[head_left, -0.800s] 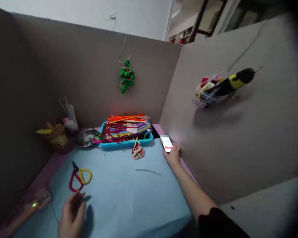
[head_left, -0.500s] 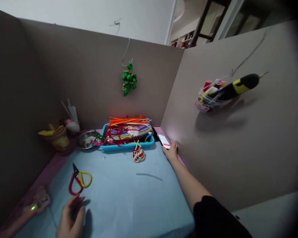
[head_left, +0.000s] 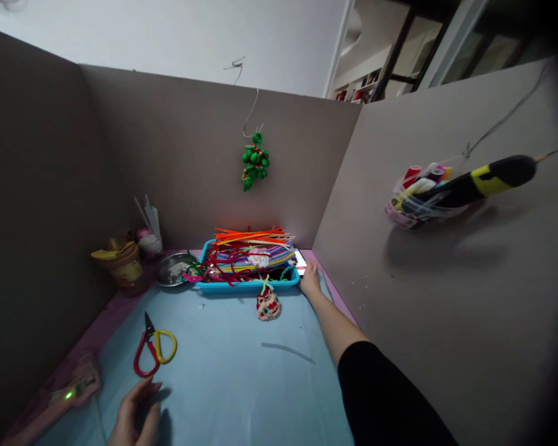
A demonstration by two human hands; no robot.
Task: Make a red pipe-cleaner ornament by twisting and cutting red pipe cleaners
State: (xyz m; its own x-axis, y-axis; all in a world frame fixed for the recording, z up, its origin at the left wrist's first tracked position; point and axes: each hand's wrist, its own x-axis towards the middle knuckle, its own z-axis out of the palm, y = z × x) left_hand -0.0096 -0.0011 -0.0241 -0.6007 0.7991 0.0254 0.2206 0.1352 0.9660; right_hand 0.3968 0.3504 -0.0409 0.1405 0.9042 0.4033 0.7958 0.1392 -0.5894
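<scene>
Your right hand [head_left: 310, 280] has slid the phone [head_left: 301, 265] back against the blue tray [head_left: 242, 287], mid-frame; whether it grips is unclear. Your left hand [head_left: 132, 415] lies open near the scissors [head_left: 154, 347], lower left.

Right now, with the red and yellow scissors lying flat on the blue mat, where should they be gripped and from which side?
By the loop handles. The scissors lie flat, red and yellow loops at the near end, dark blades pointing away. Probably best from the near side, where the left hand rests open on the blue mat.
</scene>
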